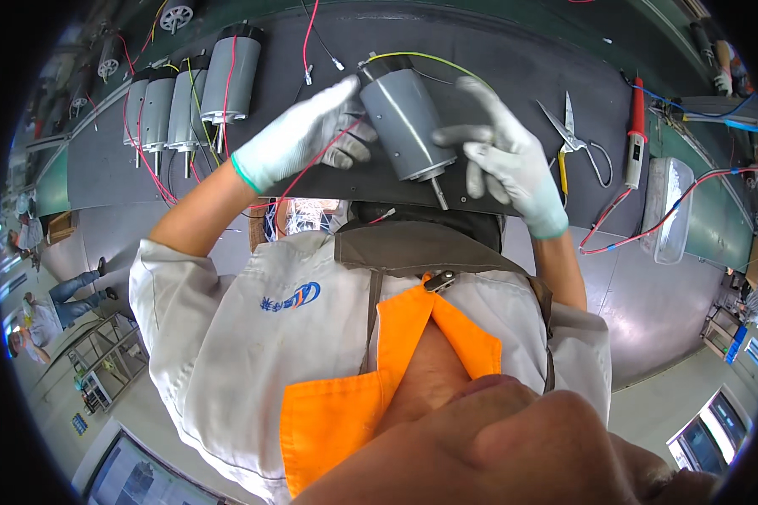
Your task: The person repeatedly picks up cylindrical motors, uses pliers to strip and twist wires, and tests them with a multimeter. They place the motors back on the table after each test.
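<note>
A grey cylindrical electric motor (pixel 403 118) with a black end cap is tilted in front of me, its bare shaft pointing toward me near the table edge. My left hand (pixel 316 135), in a white glove, holds it at the cap end with curled fingers. A red wire (pixel 320 157) runs from beside the motor across that hand. To the right, my gloved right hand (pixel 509 156) has its fingers apart, with one fingertip at the motor's side. From the cap, a yellow-green wire (pixel 425 57) arches over toward the right fingers. Whether the table bears the motor's weight I cannot tell.
Several similar motors (pixel 232 76) with wires stand at the left of the dark table (pixel 505 50). On the right lie scissors (pixel 571 139), a red-handled tool (pixel 637 130) with a cord, and a clear plastic box (pixel 672 210). Loose wire ends (pixel 309 74) lie behind my left hand.
</note>
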### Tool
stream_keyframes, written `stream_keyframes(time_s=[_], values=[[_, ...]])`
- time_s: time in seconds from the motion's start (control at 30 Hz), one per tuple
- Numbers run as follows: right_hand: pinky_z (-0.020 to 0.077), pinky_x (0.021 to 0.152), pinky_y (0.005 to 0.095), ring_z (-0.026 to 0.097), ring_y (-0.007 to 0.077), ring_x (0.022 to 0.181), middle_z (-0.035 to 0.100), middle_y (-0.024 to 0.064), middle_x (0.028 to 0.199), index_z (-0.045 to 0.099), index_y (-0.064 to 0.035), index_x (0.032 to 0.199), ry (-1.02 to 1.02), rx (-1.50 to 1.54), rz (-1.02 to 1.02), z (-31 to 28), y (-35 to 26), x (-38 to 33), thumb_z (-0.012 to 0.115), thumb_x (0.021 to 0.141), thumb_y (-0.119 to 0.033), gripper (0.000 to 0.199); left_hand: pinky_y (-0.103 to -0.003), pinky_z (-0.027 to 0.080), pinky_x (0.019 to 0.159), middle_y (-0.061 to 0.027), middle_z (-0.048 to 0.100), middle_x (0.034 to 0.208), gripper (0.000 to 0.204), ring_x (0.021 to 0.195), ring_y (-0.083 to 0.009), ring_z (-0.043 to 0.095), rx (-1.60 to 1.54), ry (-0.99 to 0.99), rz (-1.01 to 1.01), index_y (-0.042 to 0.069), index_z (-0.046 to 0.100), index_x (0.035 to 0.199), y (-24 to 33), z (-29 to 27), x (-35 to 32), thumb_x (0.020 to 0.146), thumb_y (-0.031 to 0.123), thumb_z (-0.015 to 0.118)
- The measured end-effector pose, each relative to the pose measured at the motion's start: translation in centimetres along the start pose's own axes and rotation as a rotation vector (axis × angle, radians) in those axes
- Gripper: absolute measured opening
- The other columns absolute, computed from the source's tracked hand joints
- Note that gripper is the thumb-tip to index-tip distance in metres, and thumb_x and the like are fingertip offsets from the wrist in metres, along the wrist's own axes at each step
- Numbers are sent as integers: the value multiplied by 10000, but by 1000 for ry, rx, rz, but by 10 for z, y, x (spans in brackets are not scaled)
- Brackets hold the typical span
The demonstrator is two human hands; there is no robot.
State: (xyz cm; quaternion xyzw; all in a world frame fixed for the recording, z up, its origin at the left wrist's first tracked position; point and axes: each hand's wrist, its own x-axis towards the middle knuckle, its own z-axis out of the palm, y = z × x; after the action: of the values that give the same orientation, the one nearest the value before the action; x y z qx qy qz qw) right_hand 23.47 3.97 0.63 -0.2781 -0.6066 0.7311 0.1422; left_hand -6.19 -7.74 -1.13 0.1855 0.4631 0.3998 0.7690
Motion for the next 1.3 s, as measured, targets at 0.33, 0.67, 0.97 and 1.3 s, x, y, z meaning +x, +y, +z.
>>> stream_keyframes(time_s=[0.33,0.67,0.97,1.3], values=[[575,720,474,722,388,888,741,203,980,671,19,992,-637,-1060,-741,221,71,112,576,888,-145,217,-242,430,508,-49,649,907,829,626,-101,599,717,106,-300,94,660,1201,61,18,48,898,844,481],[554,945,411,694,287,1125,691,192,1282,695,-80,1222,-27,-402,-656,-79,-12,-32,546,1030,-317,340,-239,234,438,87,343,651,492,507,-23,286,715,459,171,148,490,790,26,33,63,1048,566,530],[538,705,313,721,151,780,767,132,901,796,-73,1093,1413,-868,198,-327,19,-182,697,908,-226,260,-361,447,627,-145,559,739,286,634,-206,506,1219,368,614,-21,654,1030,10,20,101,1055,252,572],[542,834,452,722,361,960,749,212,1007,780,-68,1096,1555,-963,-41,-438,94,-132,542,1004,-308,350,-409,474,681,-198,628,802,414,693,-322,609,1287,245,485,-19,670,1078,26,22,70,1079,358,500]])
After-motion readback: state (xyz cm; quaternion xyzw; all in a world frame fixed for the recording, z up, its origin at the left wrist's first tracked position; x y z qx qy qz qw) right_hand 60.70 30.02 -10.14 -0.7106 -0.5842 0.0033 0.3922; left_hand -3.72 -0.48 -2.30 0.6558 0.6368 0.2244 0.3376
